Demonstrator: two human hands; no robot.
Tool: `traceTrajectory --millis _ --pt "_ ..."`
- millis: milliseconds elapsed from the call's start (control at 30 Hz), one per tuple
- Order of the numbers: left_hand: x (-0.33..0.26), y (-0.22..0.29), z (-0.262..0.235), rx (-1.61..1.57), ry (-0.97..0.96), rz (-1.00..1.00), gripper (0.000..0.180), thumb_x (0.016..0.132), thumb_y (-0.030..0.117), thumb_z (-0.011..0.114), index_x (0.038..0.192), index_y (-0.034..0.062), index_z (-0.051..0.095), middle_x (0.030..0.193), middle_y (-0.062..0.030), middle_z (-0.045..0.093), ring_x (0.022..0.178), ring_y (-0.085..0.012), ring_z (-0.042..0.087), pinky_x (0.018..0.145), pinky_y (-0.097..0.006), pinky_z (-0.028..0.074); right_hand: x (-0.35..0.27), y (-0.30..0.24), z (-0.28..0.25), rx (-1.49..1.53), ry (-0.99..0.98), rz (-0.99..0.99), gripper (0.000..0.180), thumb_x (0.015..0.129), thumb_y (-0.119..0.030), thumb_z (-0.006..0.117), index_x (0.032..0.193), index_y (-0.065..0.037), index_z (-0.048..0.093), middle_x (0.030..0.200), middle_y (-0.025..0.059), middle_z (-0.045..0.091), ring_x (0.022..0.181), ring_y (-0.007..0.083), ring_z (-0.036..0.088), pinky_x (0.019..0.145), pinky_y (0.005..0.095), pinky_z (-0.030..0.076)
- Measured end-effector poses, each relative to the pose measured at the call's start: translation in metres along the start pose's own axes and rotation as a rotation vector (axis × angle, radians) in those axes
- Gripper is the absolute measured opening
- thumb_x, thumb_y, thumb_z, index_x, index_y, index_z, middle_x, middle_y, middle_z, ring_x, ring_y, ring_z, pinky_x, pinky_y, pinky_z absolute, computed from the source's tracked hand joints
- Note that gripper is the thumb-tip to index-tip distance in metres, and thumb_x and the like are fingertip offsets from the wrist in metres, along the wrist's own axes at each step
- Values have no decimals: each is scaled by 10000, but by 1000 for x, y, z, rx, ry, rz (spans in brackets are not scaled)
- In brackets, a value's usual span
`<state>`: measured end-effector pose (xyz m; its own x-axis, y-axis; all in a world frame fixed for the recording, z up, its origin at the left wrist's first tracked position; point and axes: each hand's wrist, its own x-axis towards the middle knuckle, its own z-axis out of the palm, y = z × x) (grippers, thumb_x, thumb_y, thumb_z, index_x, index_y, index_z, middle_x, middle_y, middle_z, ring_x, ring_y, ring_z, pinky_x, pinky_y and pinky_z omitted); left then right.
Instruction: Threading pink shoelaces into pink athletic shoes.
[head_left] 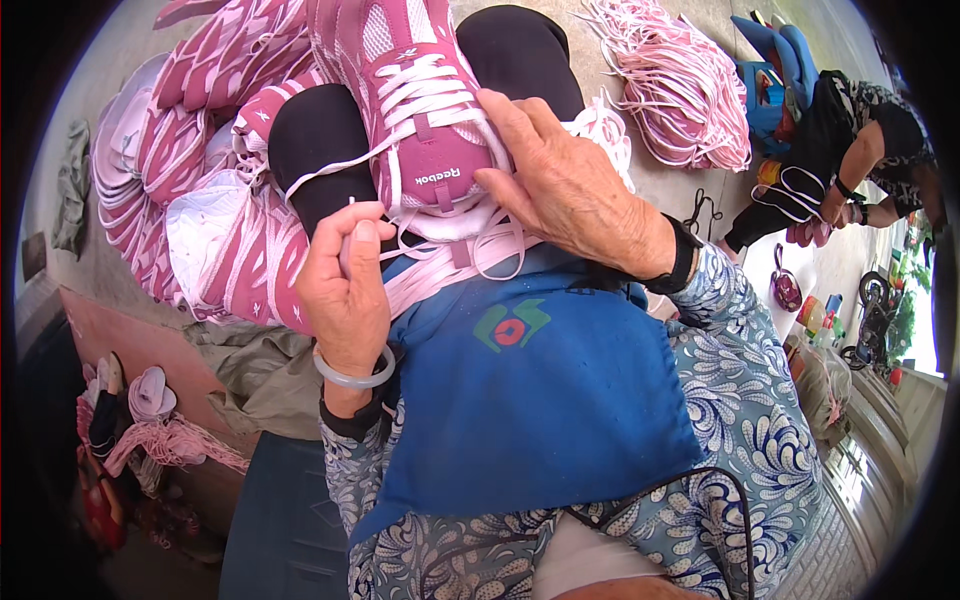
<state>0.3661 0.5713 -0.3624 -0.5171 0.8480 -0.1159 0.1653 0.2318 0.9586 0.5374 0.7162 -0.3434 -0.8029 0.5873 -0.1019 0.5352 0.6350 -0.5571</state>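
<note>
I have a pink shoe upper [415, 95] lying across my knees, toe pointing away toward twelve o'clock, its tongue end toward me. My right hand [570, 190] rests on it from the three o'clock side, fingers spread flat and only loosely curled, pinning the tongue and the last rows of white lace [425, 85] rather than gripping anything. My left hand [345, 285], at about seven o'clock from the shoe, is closed: thumb pressed against the curled fingers, pinching a loose lace end [347, 225] that runs up to the eyelets. More slack lace loops lie below the tongue, over the blue apron [540, 400] on my lap.

By my reckoning the lacing is nearly through, most rows crossed already, and I am at the stage of drawing the free end snug. The next move would want a steady hold from my right hand so the upper does not slide off my knee, while the left pulls evenly along the lace line.

A stack of the same pink uppers [200, 170] sits at ten o'clock, and a heap of loose laces [680, 80] at one o'clock. Another person [860, 170] works at three o'clock.
</note>
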Motion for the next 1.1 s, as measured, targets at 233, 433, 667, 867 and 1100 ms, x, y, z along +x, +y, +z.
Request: traceTrajectory --millis 233,433,667,867,1100 --pt "-4 -16 11 -509 -347 -514 287 955 255 500 1075 -1 551 771 -72 611 439 -11 400 388 -164 330 13 17 28 25 245 -149 592 754 -1 573 1277 60 303 943 204 454 669 361 586 541 388 511" --pt "8 -19 30 -1297 -413 -658 273 992 300 422 913 73 552 594 19 462 344 -30 262 284 -166 261 22 15 24 186 159 -66 602 777 42 526 1334 -13 304 922 198 456 714 401 549 605 435 475" --pt "14 -10 64 -981 -177 -521 289 978 265 468 718 140 484 478 66 337 353 -21 271 297 -177 250 32 25 21 78 216 -185 538 759 28 541 1257 38 338 933 198 464 709 389 571 606 421 512" --pt "10 -9 58 -788 -174 -497 270 965 283 494 758 111 513 499 46 396 344 -31 323 295 -177 256 19 22 24 99 237 -159 533 795 -34 571 1277 17 350 889 182 464 682 357 581 551 393 510" --pt "3 -7 -6 -451 -304 -546 357 975 260 413 964 -57 577 652 -19 514 389 -2 271 353 -163 226 7 31 -1 351 76 -29 470 866 -316 614 1191 5 506 909 201 597 722 324 620 667 386 505"
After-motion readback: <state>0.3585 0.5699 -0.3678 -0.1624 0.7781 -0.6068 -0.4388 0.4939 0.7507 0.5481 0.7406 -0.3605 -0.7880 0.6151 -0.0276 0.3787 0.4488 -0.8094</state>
